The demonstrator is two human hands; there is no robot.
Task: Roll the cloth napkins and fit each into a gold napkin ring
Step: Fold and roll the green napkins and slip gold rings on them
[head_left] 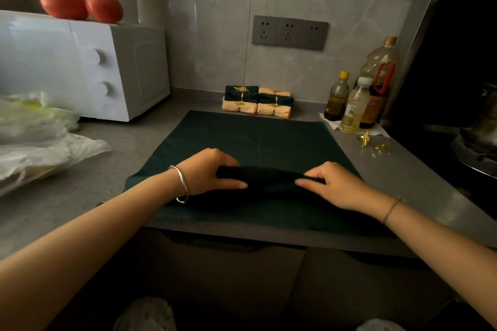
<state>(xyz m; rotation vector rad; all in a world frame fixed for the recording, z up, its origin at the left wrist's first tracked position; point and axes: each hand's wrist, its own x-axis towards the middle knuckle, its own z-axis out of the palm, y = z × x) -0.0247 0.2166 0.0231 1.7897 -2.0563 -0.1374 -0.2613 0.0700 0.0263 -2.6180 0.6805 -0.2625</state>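
Both hands, left and right, pinch the soft, limp green napkin's rolled edge near its ends, spare rings lying at two o'clock.

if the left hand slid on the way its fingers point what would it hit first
Probably the right hand. The left hand grips the rolled edge of the dark green cloth napkin, fingers pointing along the roll towards the right hand, which pinches the same roll.
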